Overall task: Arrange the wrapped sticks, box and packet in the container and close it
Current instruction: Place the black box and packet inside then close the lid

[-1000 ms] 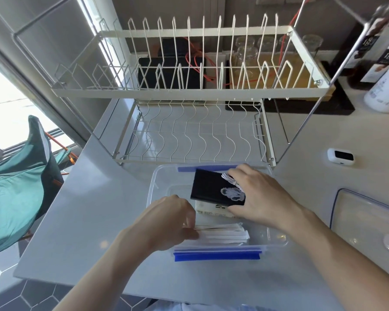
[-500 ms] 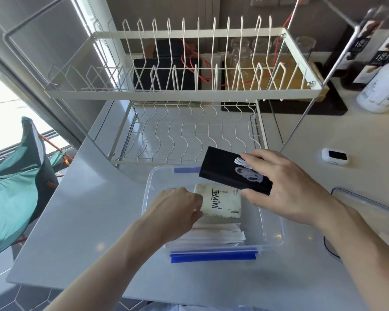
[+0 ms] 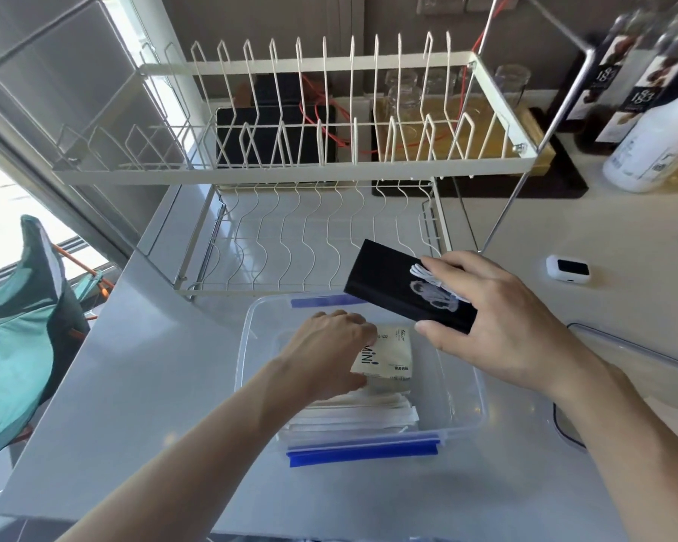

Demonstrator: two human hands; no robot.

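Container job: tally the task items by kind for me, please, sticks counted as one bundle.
Black box, held in right hand: 1
Packet, under left hand: 1
Wrapped sticks bundle: 1
Clear container: 1
Total: 4

The right hand (image 3: 498, 326) grips a black box (image 3: 400, 291) tilted above the clear container's (image 3: 462, 385) far right side. The left hand (image 3: 329, 350) holds the cream packet (image 3: 390, 356) inside it, wrapped sticks (image 3: 353, 418) stacked nearer.

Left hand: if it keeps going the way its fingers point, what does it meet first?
The left hand points right, into the container. It is already at the packet, so the packet comes first, though contact is unclear from this angle.
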